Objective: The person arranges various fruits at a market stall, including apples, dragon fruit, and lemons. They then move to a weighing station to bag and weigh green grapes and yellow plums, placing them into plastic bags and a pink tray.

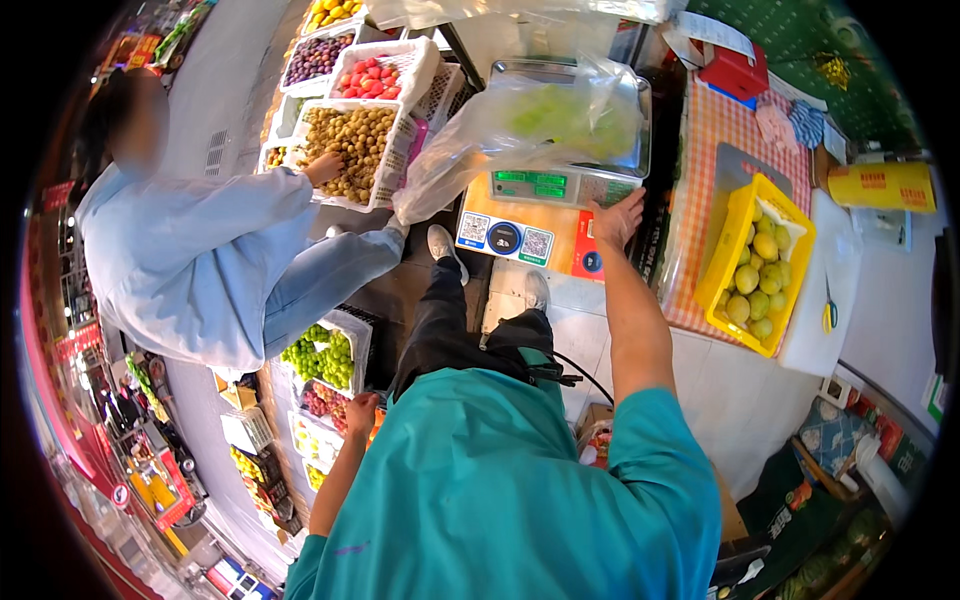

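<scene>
My right hand [619, 217] is at the front right corner of a digital scale [534, 185], its spread fingers touching or almost touching the keypad. The scale's displays glow green. On its metal pan [645, 124] rests a clear plastic bag [450, 169] with green fruit inside, probably grapes. One end of the bag trails off the pan to the left. Low on the left, my left hand [362, 414] hangs by a crate of red grapes [324, 403]. Its fingers look curled, and I see nothing in them.
A person in light blue [187, 255] reaches into a crate of longans [352, 146] on the left. Printed codes lie on the wooden stand [480, 199] below the scale. On the right, a checked cloth [697, 225] carries a yellow basket [799, 262] of yellow-green fruit. Scissors [829, 315] lie beyond it.
</scene>
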A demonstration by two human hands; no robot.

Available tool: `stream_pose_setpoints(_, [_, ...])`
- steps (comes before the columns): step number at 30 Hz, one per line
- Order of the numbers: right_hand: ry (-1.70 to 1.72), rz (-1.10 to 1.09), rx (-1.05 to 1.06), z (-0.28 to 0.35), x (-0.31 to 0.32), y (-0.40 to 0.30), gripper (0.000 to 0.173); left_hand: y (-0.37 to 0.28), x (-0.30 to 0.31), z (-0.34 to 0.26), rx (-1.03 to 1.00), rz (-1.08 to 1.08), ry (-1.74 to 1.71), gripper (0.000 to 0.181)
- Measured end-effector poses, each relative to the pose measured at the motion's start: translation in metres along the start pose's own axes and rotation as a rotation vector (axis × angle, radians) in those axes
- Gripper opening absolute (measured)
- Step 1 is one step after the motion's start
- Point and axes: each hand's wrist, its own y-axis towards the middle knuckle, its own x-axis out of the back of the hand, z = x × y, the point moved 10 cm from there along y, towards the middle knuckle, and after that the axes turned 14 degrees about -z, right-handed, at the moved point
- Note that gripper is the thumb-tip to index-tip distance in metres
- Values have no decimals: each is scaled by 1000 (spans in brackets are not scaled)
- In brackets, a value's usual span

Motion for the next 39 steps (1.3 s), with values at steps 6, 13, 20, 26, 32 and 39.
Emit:
stream_pose_setpoints(6, [39,-83,33,-1,1,-3,121,7,10,-57,-136,-10,-109,42])
stream_pose_setpoints(13, [140,-7,-194,-17,-10,14,106,5,10,-71,-147,-1,-167,41])
stream_pose_setpoints(20, [191,32,-157,-23,16,17,89,8,-13,-56,-176,1,-179,40])
stream_pose_setpoints(26, [153,-229,607,16,156,-4,77,-19,-42,-34,-114,-18,-204,39])
stream_pose_setpoints(32, [-255,-122,563,-39,179,1,88,-37,-61,-49,-123,-17,-242,40])
stream_pose_setpoints(39, [-281,-142,534,-44,176,4,85,-49,-67,-91,-227,-56,-209,41])
